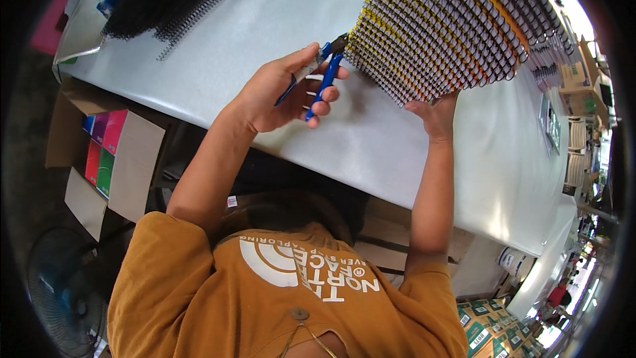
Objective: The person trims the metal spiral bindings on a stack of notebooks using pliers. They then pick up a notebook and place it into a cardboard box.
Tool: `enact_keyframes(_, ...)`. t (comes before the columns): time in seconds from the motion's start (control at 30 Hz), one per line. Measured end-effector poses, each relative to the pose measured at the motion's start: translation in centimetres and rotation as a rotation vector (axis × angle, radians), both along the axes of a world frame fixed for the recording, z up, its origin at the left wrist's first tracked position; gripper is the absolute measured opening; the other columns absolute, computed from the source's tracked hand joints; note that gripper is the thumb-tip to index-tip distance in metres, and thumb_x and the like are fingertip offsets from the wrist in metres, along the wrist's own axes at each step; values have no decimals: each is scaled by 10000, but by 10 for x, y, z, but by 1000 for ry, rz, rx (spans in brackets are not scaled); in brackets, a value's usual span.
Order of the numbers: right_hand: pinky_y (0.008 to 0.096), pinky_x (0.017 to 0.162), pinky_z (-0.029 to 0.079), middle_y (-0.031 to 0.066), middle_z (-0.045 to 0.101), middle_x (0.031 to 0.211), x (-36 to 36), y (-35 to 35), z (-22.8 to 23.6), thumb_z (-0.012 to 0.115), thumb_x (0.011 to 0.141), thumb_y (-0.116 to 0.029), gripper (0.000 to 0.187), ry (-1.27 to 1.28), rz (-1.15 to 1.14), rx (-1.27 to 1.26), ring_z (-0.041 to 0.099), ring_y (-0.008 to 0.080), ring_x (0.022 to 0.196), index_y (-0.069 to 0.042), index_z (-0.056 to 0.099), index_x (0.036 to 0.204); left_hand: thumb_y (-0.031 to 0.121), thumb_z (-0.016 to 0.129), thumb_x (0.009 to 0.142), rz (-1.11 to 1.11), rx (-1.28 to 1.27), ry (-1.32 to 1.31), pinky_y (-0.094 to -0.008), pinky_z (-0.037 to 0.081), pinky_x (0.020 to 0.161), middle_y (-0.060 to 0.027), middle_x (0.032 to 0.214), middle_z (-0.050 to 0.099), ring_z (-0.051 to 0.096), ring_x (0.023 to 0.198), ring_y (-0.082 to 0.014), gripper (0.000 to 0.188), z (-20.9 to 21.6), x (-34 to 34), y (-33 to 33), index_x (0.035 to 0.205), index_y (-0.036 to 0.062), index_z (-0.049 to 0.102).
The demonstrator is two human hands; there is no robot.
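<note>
My left hand (268,96) is closed around a pair of pliers (325,86) with blue handles and dark jaws. The jaws touch the near left corner of a fanned stack of spiral-bound notebooks (430,33), at the ends of their black coils. Yellow and orange edges show between the coils. My right hand (438,118) grips the stack's near edge from below, thumb on the near side and the other fingers hidden behind it. Whether the jaws are closed on a coil end is too small to tell. A pile of loose black spiral coils (162,3) lies at the far left.
Everything rests on a pale, shiny-covered table (212,73). Below its left edge stands an open cardboard box (142,159) with colourful packs. A fan (63,298) is at lower left. Cartons (487,331) and a white bucket (515,262) sit at lower right. More notebooks (546,66) lie behind the stack.
</note>
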State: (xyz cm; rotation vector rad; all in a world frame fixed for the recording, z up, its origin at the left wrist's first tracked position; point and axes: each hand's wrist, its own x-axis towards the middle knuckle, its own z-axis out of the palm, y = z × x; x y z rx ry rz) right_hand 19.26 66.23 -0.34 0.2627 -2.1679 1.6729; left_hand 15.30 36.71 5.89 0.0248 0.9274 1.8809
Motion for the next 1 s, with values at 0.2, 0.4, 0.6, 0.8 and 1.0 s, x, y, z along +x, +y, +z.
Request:
enact_keyframes(0.2, 385, 1026, 310, 162, 374, 1268, -2, -6, 1, 857, 585, -190, 1062, 3, -81, 286, 420, 275, 1138, 32, 141, 1338, 465, 321, 968, 62, -676, 613, -359, 470, 711, -112, 915, 617, 592, 773, -231, 518, 6, 17, 18, 1151, 22, 517)
enact_keyframes(0.4, 355, 986, 377, 141, 468, 1206, -3, -19, 7, 792, 677, -143, 790, 199, -106, 254, 483, 238, 1087, 45, 309, 1275, 525, 292, 941, 3, 194, -92, -509, 443, 932, -247, 1129, 547, 558, 1077, -385, 679, -17, 12, 5, 1316, -36, 368)
enact_keyframes(0.6, 348, 1024, 338, 139, 402, 1257, -7, -15, 1, 788, 668, -147, 919, 175, -105, 190, 442, 228, 1135, 24, 172, 1329, 507, 306, 946, 1, 313, -147, -507, 461, 892, -200, 1034, 576, 597, 970, -339, 650, -15, 10, 7, 1291, -37, 384)
enact_keyframes(0.8, 347, 1036, 322, 142, 366, 1283, -5, -23, 8, 781, 669, -137, 969, 178, -105, 132, 418, 227, 1159, 10, 103, 1344, 476, 347, 950, 56, -137, 115, -356, 523, 577, -59, 778, 511, 476, 587, -119, 547, -1, 15, 9, 1134, -19, 494)
enact_keyframes(1.0, 350, 1032, 324, 147, 364, 1280, -5, -23, 11, 776, 673, -118, 962, 156, -69, 137, 419, 227, 1153, 14, 96, 1340, 499, 285, 946, 42, 101, 7, -491, 534, 802, -264, 1088, 571, 572, 1059, -408, 654, -4, 16, 6, 1265, -56, 420)
